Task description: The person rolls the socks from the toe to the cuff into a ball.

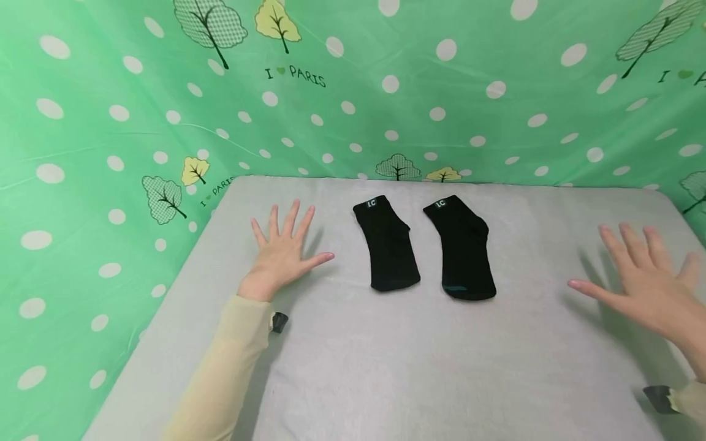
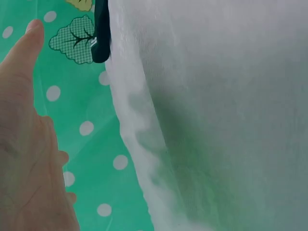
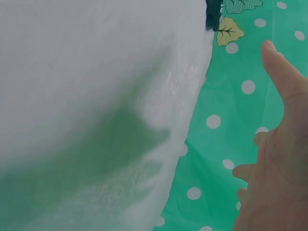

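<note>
Two black socks are lying there in matt knitted cloth (each with a small woven label), the grey table cover is looking soft and fuzzy like fleece, and the green dotted backdrop is showing a smooth, faintly glossy sheen.

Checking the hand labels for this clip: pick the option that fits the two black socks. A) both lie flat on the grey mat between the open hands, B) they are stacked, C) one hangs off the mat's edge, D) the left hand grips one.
A: the left sock and right sock lie flat, side by side and apart on the grey mat, with the left hand and right hand spread open to either side, touching neither.
</note>
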Demonstrator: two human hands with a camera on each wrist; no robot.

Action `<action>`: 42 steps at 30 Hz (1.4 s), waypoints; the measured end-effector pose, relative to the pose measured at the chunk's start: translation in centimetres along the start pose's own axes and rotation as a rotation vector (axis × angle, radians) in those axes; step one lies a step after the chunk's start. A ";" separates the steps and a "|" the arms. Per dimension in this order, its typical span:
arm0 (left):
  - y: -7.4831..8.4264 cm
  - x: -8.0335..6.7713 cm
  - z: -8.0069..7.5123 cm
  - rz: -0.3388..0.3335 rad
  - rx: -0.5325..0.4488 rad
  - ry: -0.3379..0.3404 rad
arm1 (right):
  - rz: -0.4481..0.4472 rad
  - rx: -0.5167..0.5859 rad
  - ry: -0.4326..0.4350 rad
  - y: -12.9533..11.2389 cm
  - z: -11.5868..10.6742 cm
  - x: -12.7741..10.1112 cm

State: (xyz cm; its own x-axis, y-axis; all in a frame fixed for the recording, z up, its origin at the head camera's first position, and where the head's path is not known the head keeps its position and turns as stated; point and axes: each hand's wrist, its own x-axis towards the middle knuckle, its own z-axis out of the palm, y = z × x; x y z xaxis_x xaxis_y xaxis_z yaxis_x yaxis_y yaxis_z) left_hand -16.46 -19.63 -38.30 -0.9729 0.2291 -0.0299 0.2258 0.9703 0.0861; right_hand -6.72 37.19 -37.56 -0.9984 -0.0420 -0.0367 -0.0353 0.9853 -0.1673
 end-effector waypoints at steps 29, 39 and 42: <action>2.8 0.1 -0.2 0.033 -0.018 -0.026 | -0.104 0.043 -0.034 -3.8 0.8 0.7; 3.8 0.5 0.3 0.056 -0.035 -0.005 | -0.117 0.087 -0.047 -5.9 1.2 1.3; 4.1 0.6 0.4 0.059 -0.035 -0.001 | -0.124 0.105 -0.054 -6.4 1.3 1.5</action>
State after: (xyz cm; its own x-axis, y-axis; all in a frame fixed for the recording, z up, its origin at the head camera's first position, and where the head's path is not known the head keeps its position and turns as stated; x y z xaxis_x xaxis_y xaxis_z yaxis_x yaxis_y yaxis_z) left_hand -16.14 -15.49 -38.35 -0.9581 0.2855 -0.0245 0.2805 0.9520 0.1227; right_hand -7.90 30.61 -37.78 -0.9829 -0.1733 -0.0619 -0.1501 0.9495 -0.2754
